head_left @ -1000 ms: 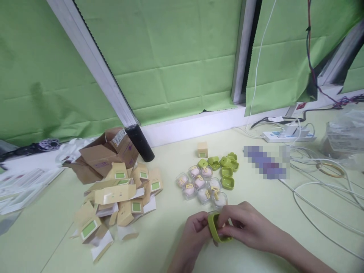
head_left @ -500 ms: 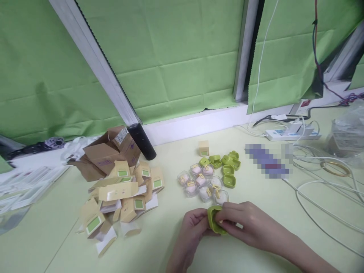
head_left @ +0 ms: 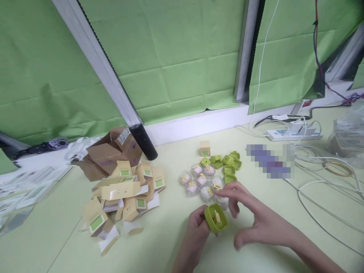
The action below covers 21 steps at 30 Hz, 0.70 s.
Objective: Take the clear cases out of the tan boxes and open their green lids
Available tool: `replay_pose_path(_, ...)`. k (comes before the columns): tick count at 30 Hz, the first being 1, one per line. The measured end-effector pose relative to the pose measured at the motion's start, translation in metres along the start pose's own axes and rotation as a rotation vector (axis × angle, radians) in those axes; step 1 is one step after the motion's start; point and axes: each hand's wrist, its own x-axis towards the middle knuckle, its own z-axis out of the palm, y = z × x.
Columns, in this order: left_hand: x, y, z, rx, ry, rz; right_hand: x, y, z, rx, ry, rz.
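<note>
My left hand grips a small green square case, tilted so its inside faces up. A pale yellow piece stands inside it. My right hand is apart from the case, thumb and fingers spread, holding nothing. Its fingertips are over the near edge of a cluster of clear cases with pink or white contents and yellow loops. Behind them lie several green cases, some open. My right fingers partly hide the nearest clear case and one green case.
At left, flattened and opened small cartons are heaped before a torn brown box and a black cylinder. One closed small carton stands behind the cases. A power strip and white cables lie at right.
My right hand has come out of the green case and moved away up and to the right, its fingers opening. The yellow piece inside now shows. My left hand still holds the case.
</note>
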Motion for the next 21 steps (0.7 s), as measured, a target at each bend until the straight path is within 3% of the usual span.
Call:
replay_pose_path(4, -0.001, -0.002, -0.001, 0.064, 0.039, 0.019, 0.004, 0.001, 0.014, -0.086, -0.017, -0.048)
replay_pose_path(10, 0.003, -0.007, -0.009, 0.053, 0.031, 0.085, 0.0, 0.004, 0.024, -0.078, 0.135, -0.246)
replay_pose_path(17, -0.007, -0.005, -0.016, -0.205, -0.093, 0.042, 0.003, 0.012, 0.031, -0.196, 0.125, -0.165)
replay_pose_path(19, -0.013, -0.008, -0.017, -0.251, -0.025, 0.05, 0.004, 0.012, 0.028, -0.261, 0.073, -0.12)
replay_pose_path(21, -0.018, -0.012, -0.02, -0.268, 0.14, 0.114, 0.004, 0.013, 0.024, -0.325, -0.004, -0.091)
